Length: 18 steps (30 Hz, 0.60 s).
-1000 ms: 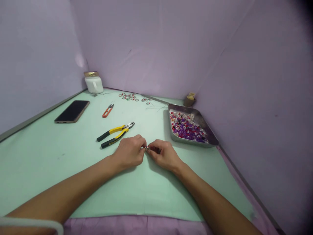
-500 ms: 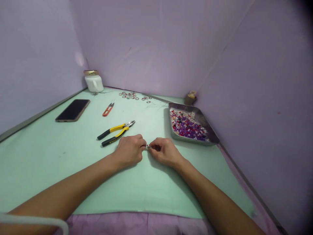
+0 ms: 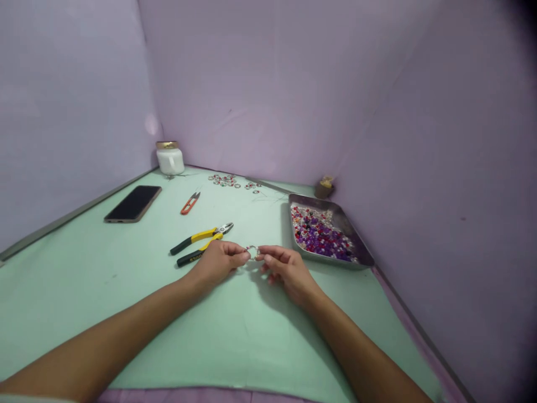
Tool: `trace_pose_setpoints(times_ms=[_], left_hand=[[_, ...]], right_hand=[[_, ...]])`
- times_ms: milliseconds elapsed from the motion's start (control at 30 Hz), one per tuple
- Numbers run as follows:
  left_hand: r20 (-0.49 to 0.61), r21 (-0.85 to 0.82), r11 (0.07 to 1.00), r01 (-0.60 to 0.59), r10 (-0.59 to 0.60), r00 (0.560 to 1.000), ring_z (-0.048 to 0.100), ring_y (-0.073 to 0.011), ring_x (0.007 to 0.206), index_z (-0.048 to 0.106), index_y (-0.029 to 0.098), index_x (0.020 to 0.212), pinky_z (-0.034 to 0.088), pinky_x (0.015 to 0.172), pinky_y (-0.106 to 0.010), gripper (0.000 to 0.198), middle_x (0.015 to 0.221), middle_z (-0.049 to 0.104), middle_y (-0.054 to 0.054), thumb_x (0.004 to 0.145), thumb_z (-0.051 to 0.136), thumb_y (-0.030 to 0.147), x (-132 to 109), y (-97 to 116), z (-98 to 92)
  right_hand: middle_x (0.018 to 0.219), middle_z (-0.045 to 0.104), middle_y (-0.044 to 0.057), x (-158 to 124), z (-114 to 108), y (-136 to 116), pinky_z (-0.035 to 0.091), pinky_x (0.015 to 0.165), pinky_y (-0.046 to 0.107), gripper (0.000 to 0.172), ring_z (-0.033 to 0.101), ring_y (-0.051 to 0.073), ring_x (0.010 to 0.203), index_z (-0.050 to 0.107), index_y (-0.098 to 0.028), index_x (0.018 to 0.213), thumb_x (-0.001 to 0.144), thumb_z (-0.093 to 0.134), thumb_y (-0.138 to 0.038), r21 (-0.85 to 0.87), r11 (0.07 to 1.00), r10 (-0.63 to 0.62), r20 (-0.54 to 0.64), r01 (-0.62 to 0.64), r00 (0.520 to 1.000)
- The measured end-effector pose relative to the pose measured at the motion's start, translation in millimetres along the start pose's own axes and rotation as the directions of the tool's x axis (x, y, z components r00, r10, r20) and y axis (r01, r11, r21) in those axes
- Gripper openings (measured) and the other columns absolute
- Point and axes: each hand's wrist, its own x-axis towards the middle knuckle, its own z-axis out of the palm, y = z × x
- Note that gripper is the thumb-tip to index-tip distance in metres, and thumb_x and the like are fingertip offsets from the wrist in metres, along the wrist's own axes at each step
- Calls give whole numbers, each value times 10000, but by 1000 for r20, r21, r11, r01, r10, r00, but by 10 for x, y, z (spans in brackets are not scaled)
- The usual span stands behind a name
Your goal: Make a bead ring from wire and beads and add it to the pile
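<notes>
A small beaded ring (image 3: 252, 248) is pinched between my two hands above the green table. My left hand (image 3: 220, 259) grips its left side between thumb and fingers. On the opposite side, the thumb and fingertips of my right hand (image 3: 289, 271) hold the ring, with the lower fingers loosely curled. Yellow-and-black pliers (image 3: 203, 236) lie partly behind my left hand, jaws pointing away to the right. To the right stands a metal tray (image 3: 335, 261) of loose purple, red, white and dark beads (image 3: 321, 235).
Orange thread snips (image 3: 190, 204) and a phone (image 3: 133, 204) lie at left. Several finished-looking bead rings (image 3: 224, 180) are near the back edge. A white jar with a gold lid (image 3: 170, 159) stands in the back left corner, a small brown pot (image 3: 324, 188) behind the tray.
The bead ring has come into clearer view as my hands turned and opened around it. The whole scene sits slightly lower in the picture.
</notes>
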Motion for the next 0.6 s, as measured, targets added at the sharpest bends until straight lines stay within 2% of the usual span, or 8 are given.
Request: trace_pose_setpoints(times_ms=[67,133,333,433,533,600], left_hand=[[10,-104,992,66,-65,998,265,-67,373,544,139,630,190,377,-210,253,422,335,77,719,477,366,-12,18,2],[22,-178,978,107,-105,994,258,-60,376,533,137,613,174,377,-207,239,429,350,74,702,502,357,-27,26,9],[58,-269,955,125,-114,992,232,-53,383,559,121,590,145,393,-212,237,397,341,80,669,552,344,-41,33,37],[66,-271,957,107,-93,993,235,-53,386,571,114,568,154,396,-212,251,387,336,82,653,578,350,-49,37,49],[15,-278,958,73,-72,997,304,-60,409,600,105,762,215,402,-209,264,509,469,45,664,568,348,-45,23,45],[-46,-277,960,50,-65,997,337,-63,423,563,112,914,245,407,-212,328,634,532,14,689,539,350,-35,1,29]], right_hand=[[831,635,66,-15,24,-7,415,410,193,310,560,116,587,613,-142,895,628,656,-294,147,989,30,13,-32,999],[804,632,53,-31,49,1,421,409,186,309,559,108,579,617,-146,879,605,681,-273,202,978,42,17,-44,999],[801,611,22,-31,83,40,424,399,182,404,536,91,555,605,-178,959,569,703,-206,134,990,-30,-9,31,999],[746,604,13,-20,89,48,417,392,181,380,515,86,536,621,-164,927,557,703,-196,64,996,-53,-16,54,998],[693,590,1,-15,91,48,412,393,180,328,501,82,520,636,-154,887,568,689,-210,17,999,-43,-43,44,998],[694,586,-2,-12,86,46,396,379,174,317,493,78,512,635,-159,885,577,681,-220,-1,999,-43,-50,43,998]])
